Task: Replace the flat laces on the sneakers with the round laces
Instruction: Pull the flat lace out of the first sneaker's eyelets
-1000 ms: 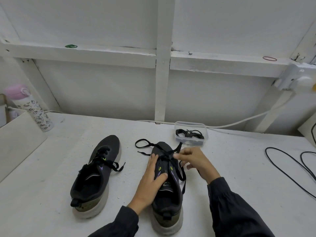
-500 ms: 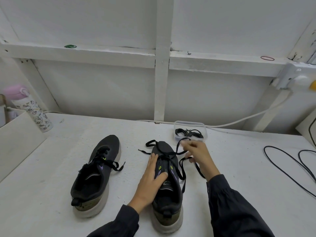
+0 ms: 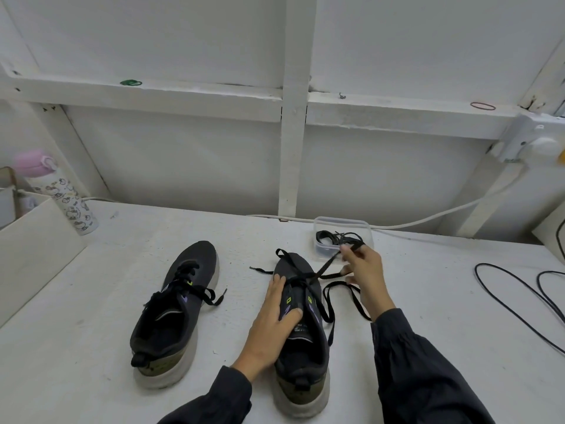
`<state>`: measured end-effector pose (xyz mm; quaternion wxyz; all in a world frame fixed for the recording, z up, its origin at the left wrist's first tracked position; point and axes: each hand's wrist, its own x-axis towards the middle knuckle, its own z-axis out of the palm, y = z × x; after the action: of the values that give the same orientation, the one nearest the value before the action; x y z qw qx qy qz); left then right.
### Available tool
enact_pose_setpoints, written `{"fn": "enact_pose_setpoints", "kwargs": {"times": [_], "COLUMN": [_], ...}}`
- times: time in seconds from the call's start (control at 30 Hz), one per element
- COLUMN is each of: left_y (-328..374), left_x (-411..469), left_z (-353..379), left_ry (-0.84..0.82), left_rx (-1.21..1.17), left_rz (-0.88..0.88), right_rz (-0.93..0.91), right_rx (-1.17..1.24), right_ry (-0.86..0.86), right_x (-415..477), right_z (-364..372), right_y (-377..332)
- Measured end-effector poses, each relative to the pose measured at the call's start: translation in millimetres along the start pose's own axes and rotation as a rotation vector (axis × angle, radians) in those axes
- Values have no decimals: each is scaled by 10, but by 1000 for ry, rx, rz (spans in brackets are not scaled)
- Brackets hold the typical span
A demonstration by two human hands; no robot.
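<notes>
Black flat lace (image 3: 327, 265) runs taut from the sneaker (image 3: 305, 390) in front of you to your right hand (image 3: 367, 270), which pinches it just right of that sneaker's toe. Your left hand (image 3: 272, 319) lies flat on its tongue, fingers straight. The clear tub (image 3: 342, 220) of round laces (image 3: 328, 237) sits just beyond that toe. The other sneaker (image 3: 183, 301), laced, stands to its left.
</notes>
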<state>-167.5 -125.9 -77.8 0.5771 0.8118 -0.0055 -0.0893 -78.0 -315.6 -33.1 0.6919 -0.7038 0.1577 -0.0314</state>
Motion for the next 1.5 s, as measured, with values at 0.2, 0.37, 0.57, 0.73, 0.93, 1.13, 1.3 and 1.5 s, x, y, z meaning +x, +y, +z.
{"fn": "enact_pose_setpoints", "kwargs": {"times": [0.2, 0.37, 0.57, 0.73, 0.93, 1.13, 1.3, 1.5], "left_y": [-7, -5, 32, 41, 56, 33, 23, -4], "left_x": [2, 1, -12, -17, -19, -16, -7, -3], "left_z": [2, -1, 2, 3, 10, -6, 5, 15], "left_ry": [2, 1, -6, 9, 0, -14, -1, 1], "left_rx": [27, 28, 19, -6, 15, 7, -3, 22], "left_rz": [10, 7, -9, -19, -15, -23, -10, 11], "right_rz": [50, -43, -25, 76, -14, 21, 142, 107], "right_rx": [-306, -325, -45, -108, -207, 100, -100, -282], "right_ry": [-414, -417, -3, -184, -279, 54, -193, -418], "right_x": [-222, -219, -19, -201, -265, -15, -158, -232], "right_z": [76, 103, 97, 177, 172, 136, 96, 43], "right_y": [168, 124, 154, 223, 188, 143, 158, 192]}}
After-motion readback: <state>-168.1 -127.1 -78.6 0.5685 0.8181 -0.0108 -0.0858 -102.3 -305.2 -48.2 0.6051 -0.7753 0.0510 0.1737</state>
